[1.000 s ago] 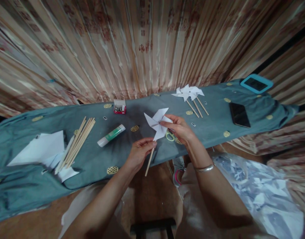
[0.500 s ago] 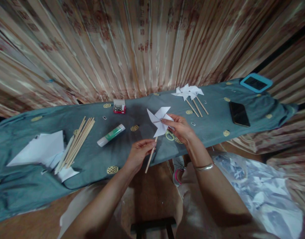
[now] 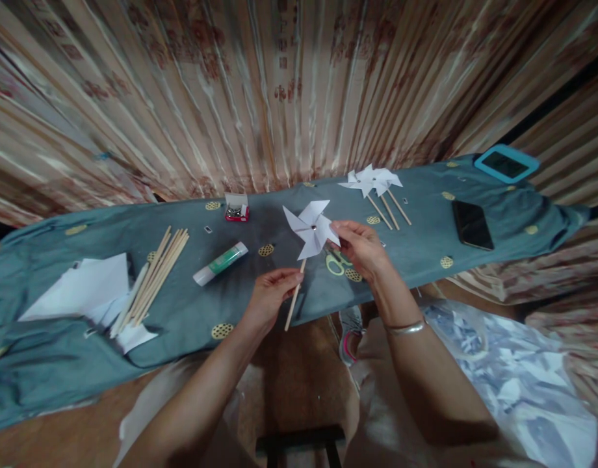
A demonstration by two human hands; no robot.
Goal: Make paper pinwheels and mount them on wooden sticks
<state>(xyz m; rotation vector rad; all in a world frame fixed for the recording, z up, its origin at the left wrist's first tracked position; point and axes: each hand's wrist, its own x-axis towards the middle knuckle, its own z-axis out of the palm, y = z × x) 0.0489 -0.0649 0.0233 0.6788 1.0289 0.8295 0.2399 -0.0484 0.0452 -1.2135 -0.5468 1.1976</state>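
One white pinwheel (image 3: 311,229): held up over the teal cloth (image 3: 182,325), between the person's hands, its front toward the camera.
Left hand (image 3: 274,292): thumb and fingers pinched together on the wooden stick (image 3: 292,312), below the paper part.
Right hand (image 3: 361,246): partly curled, fingertips at the pinwheel's edge; whether they grip it cannot be told.
Scissors (image 3: 334,264): on the cloth, near the right hand.
Green-and-white tube (image 3: 221,263): left of the pinwheel.

Curtain (image 3: 299,97): pinkish-beige, reddish-brown floral print, hangs in close vertical folds across the back. Table (image 3: 426,244): long, narrow, draped in blue-green cloth (image 3: 182,325) printed with yellow ovals. Floor (image 3: 299,383): brown. Stool (image 3: 301,439), probably: black, mostly cut off below. Dark bar (image 3: 547,106): slants at right. Light: dim, uneven.
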